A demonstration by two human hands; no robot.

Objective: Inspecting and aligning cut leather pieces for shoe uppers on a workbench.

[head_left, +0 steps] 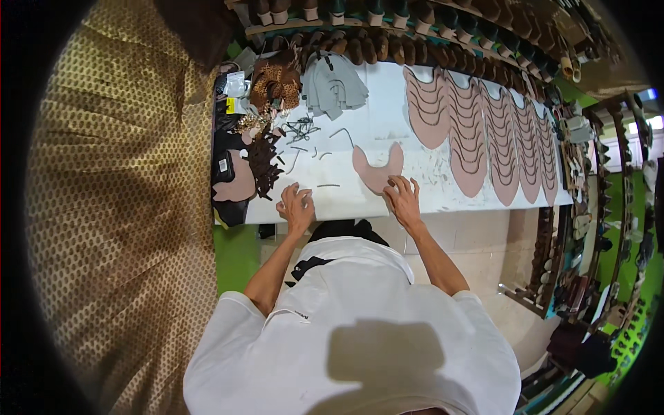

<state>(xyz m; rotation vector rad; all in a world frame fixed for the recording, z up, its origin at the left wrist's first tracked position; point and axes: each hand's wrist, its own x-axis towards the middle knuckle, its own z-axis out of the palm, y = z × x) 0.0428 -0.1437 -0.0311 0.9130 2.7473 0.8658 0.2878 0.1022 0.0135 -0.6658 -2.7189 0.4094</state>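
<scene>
On the white-covered table (387, 142) lies a pink, U-shaped flat piece (374, 178), its two arms pointing to the far side. My right hand (404, 200) is at its near right edge, thumb and fingertips bent together on the border. My left hand (297, 207) hovers at the table's front edge, fingers loosely bent and apart, with nothing visible in them. Just beyond it lies a short, thin dark strip (328, 185). More thin dark strips (301, 129) are scattered farther off, and one bent strip (340, 133) ends near the pink piece.
Several overlapping rows of similar pink pieces (469, 173) cover the right side. Grey cut pieces (333, 86) lie at the back, beside leopard-print material (273, 83) and a dark brown pile (264, 166). Shoe racks (387, 48) line the far edge. A gold patterned sheet (124, 207) hangs left.
</scene>
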